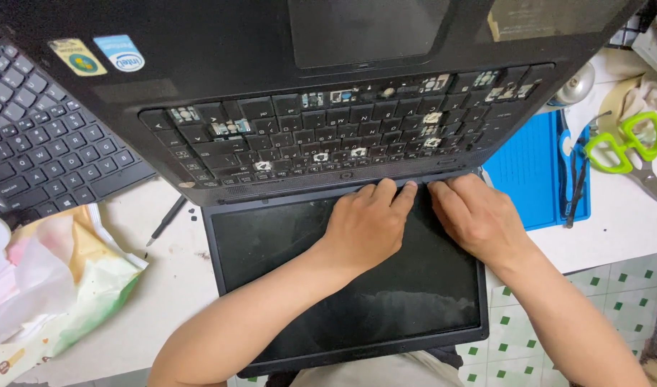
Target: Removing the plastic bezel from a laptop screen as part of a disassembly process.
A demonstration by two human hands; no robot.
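Fingers of both hands (414,215) press the laptop's (285,122) hinge edge.

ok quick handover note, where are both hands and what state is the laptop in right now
Left hand and right hand both lie flat with fingertips pressed at the hinge strip of the black laptop, gripping nothing. The laptop lies open flat, its screen nearest the person. Done: many keycaps are off the keyboard. Left: most keys are in place. A screwdriver, spare keyboard, blue mat and green scissors lie around.
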